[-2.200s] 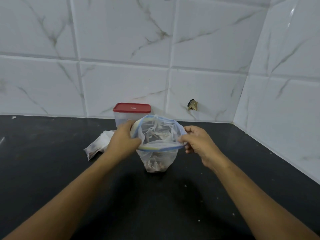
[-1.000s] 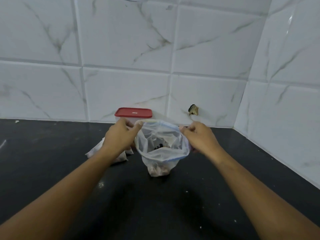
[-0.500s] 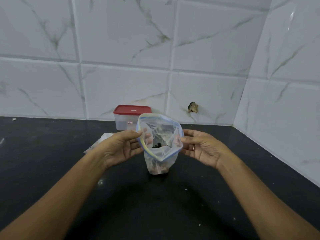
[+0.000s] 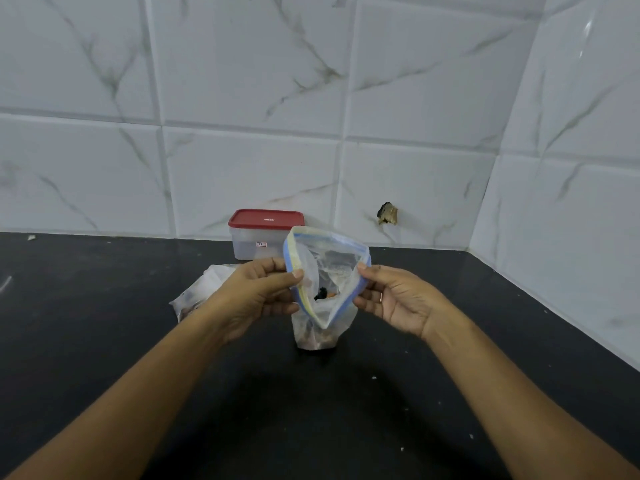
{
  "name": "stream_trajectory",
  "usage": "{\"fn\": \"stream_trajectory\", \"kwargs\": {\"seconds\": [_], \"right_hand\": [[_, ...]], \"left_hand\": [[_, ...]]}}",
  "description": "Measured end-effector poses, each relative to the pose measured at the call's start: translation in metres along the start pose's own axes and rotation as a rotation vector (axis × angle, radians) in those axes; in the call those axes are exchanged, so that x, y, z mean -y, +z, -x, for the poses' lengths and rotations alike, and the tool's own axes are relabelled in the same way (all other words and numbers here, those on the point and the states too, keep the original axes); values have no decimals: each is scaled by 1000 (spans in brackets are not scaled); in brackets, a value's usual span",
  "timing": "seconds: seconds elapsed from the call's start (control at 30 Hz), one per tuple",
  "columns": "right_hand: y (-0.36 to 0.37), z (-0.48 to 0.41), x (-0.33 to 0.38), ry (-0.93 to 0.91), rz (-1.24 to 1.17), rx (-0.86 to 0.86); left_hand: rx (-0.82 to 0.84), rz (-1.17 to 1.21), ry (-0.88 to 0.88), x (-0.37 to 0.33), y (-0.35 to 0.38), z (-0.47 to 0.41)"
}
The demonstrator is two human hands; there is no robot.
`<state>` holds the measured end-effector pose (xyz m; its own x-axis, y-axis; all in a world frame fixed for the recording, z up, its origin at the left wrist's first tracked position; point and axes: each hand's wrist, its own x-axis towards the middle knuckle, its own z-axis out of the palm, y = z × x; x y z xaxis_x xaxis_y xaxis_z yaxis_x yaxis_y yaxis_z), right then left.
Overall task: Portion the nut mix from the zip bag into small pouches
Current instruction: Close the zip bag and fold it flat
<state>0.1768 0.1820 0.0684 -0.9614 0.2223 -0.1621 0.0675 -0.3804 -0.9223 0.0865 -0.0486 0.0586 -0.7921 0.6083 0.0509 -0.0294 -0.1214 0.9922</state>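
Early | zip bag [image 4: 334, 259] upright between both hands, mouth open, nut mix [image 4: 317, 338] low inside | left hand [image 4: 256, 294] pinches one rim side, right hand [image 4: 398, 301] pinches the other | left: seemingly all portioning | crumpled plastic [image 4: 207, 289] behind left hand, contents unclear

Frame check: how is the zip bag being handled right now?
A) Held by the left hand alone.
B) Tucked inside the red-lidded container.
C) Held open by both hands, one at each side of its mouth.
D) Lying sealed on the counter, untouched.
C: the left hand and right hand each pinch one side of the zip bag at its rim, and its mouth gapes open.
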Motion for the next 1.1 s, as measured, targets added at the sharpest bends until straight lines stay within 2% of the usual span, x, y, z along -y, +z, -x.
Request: {"fn": "stream_trajectory", "kwargs": {"seconds": [0.13, 0.23, 0.33, 0.43, 0.53, 0.63, 0.7, 0.77, 0.83, 0.93, 1.1], "right_hand": [[1, 2, 1, 2, -115, 101], [5, 4, -1, -28, 18, 104], [8, 3, -2, -120, 187, -27], [8, 0, -3, -219, 297, -212], [9, 1, -5, -276, 410, -311], [12, 4, -9, -363, 591, -355], [10, 3, -7, -386, 625, -320], [7, 4, -1, -339, 569, -240], [6, 6, 6, -256, 440, -166], [5, 4, 16, -141, 182, -116], [8, 1, 20, -154, 199, -111]], "left_hand": [[41, 15, 14, -2, 2, 0], [-31, -57, 43, 1, 6, -1], [-122, -160, 87, 5, 11, -3], [-311, -251, 135, 7, 11, -7], [-467, -585, 242, 8, 7, -8], [-486, -809, 303, 6, 8, -9], [-401, -758, 268, 4, 6, -10], [-310, -607, 247, 1, 2, -9], [-276, -383, 246, -4, -2, -8], [-248, -59, 115, -20, -4, -12], [-132, -3, -105, -38, -4, -23]]}}
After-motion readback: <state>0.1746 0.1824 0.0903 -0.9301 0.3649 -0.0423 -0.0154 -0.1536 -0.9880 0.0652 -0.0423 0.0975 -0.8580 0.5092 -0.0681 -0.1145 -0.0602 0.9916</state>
